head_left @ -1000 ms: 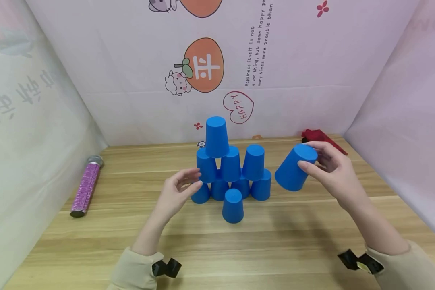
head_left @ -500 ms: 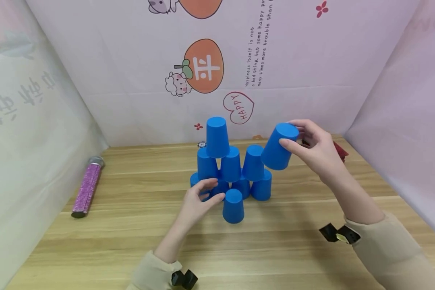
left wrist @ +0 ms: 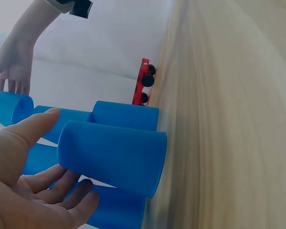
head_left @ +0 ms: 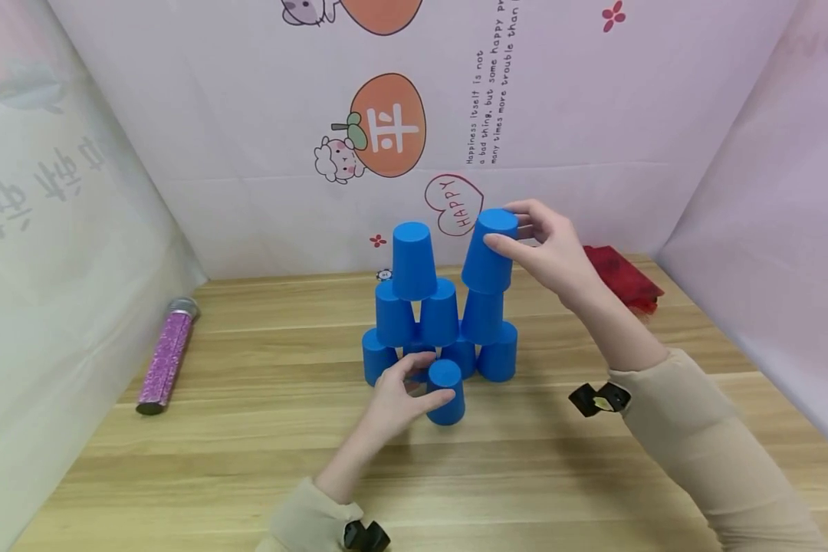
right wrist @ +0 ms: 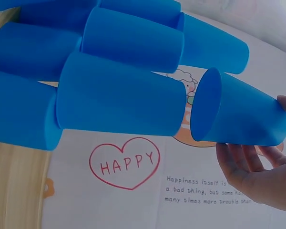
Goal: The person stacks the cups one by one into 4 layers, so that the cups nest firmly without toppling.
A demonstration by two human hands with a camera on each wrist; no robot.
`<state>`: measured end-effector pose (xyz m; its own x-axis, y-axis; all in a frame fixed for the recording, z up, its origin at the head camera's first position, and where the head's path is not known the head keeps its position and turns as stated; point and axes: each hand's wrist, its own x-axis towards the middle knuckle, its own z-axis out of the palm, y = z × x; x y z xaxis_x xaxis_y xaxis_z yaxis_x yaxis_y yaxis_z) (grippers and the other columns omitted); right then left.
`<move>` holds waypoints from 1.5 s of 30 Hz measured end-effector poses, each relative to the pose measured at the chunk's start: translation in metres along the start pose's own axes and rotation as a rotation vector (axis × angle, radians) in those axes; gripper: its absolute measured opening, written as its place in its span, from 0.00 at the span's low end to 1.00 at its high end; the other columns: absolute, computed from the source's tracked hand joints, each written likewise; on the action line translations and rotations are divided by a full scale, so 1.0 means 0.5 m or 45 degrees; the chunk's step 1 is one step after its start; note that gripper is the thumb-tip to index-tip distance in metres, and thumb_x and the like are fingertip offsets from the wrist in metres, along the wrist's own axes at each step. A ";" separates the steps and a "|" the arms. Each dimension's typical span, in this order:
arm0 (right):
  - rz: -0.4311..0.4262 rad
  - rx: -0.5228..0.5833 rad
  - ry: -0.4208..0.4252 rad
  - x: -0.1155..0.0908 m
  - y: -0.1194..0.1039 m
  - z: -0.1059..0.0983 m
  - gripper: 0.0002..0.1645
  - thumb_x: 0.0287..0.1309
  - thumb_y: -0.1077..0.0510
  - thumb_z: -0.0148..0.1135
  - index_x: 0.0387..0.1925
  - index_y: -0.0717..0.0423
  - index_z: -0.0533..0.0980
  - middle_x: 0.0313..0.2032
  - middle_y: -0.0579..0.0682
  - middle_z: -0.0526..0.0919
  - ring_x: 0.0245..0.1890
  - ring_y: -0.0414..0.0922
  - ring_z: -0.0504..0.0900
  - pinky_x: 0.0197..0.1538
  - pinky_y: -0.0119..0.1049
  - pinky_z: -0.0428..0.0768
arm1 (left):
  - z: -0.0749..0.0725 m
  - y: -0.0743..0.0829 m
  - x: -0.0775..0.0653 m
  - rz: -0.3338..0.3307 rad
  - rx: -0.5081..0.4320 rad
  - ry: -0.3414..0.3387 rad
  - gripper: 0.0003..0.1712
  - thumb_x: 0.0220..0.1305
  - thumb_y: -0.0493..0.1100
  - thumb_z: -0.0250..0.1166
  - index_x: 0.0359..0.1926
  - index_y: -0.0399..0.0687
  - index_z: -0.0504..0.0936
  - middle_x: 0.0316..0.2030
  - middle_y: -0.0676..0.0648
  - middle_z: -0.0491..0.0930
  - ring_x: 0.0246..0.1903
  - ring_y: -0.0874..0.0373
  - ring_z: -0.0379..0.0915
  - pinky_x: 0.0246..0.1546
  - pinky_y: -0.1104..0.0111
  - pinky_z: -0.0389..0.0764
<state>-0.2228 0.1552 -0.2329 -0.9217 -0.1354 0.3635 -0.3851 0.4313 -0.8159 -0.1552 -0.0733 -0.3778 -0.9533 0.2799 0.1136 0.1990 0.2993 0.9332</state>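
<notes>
A blue cup point(head_left: 484, 257), mouth down and slightly tilted, is pinched between the thumb and fingers of my right hand point(head_left: 555, 253). It hangs over the right-hand cup point(head_left: 483, 318) of the stack's second level; in the right wrist view a narrow gap separates the held cup point(right wrist: 243, 112) from the cup below point(right wrist: 121, 95). Another upside-down cup point(head_left: 414, 261) tops the stack's left side. In front, a single cup point(head_left: 448, 410) stands upside down on the table. My left hand point(head_left: 395, 402) spreads around that cup, thumb and fingers point(left wrist: 88, 205) on opposite sides, not closed on it.
The bottom row of cups point(head_left: 498, 353) stands on the wooden table point(head_left: 248, 460) behind the single cup. A glittery purple microphone point(head_left: 164, 360) lies at the left. At the back right, behind my right arm, is a red object point(head_left: 621, 280); the left wrist view shows black wheels on it.
My right hand has carried its cup leftward and up, from beside the stack to above its right side. My left hand has moved right, from the stack's left edge to the front cup.
</notes>
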 end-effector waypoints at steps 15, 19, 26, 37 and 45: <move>-0.014 -0.030 -0.079 0.027 0.016 0.048 0.33 0.57 0.42 0.61 0.61 0.51 0.67 0.55 0.57 0.75 0.54 0.53 0.74 0.55 0.58 0.75 | 0.026 -0.020 0.012 0.013 0.042 0.071 0.32 0.56 0.47 0.69 0.59 0.39 0.70 0.60 0.40 0.72 0.57 0.42 0.70 0.57 0.47 0.74; -0.015 -0.030 -0.086 0.030 0.019 0.052 0.33 0.57 0.42 0.61 0.61 0.50 0.67 0.55 0.57 0.75 0.54 0.52 0.74 0.55 0.57 0.75 | 0.028 -0.022 0.013 0.016 0.050 0.087 0.31 0.56 0.46 0.69 0.58 0.39 0.71 0.58 0.39 0.73 0.56 0.42 0.71 0.56 0.48 0.75; -0.004 -0.037 -0.094 0.033 0.022 0.057 0.34 0.56 0.43 0.62 0.61 0.50 0.67 0.55 0.56 0.75 0.54 0.52 0.74 0.54 0.57 0.76 | 0.027 -0.023 0.013 0.013 0.053 0.095 0.28 0.56 0.47 0.69 0.56 0.44 0.73 0.55 0.42 0.76 0.53 0.46 0.73 0.54 0.51 0.77; -0.009 -0.037 -0.115 0.027 0.016 0.057 0.34 0.57 0.45 0.61 0.62 0.51 0.66 0.56 0.58 0.74 0.54 0.53 0.74 0.56 0.58 0.74 | 0.023 -0.028 0.013 0.038 0.031 0.088 0.26 0.56 0.47 0.69 0.54 0.47 0.75 0.53 0.44 0.77 0.53 0.47 0.75 0.53 0.52 0.78; 0.000 -0.057 -0.120 0.023 0.026 0.054 0.38 0.56 0.42 0.62 0.64 0.50 0.63 0.59 0.58 0.73 0.56 0.54 0.73 0.56 0.59 0.74 | 0.023 -0.030 0.011 0.044 0.025 0.106 0.25 0.56 0.48 0.69 0.53 0.48 0.75 0.53 0.44 0.78 0.52 0.48 0.75 0.53 0.51 0.78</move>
<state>-0.2397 0.1353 -0.2514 -0.9229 -0.2177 0.3176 -0.3844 0.4708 -0.7941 -0.1610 -0.0656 -0.3949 -0.9613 0.2138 0.1739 0.2354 0.3091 0.9214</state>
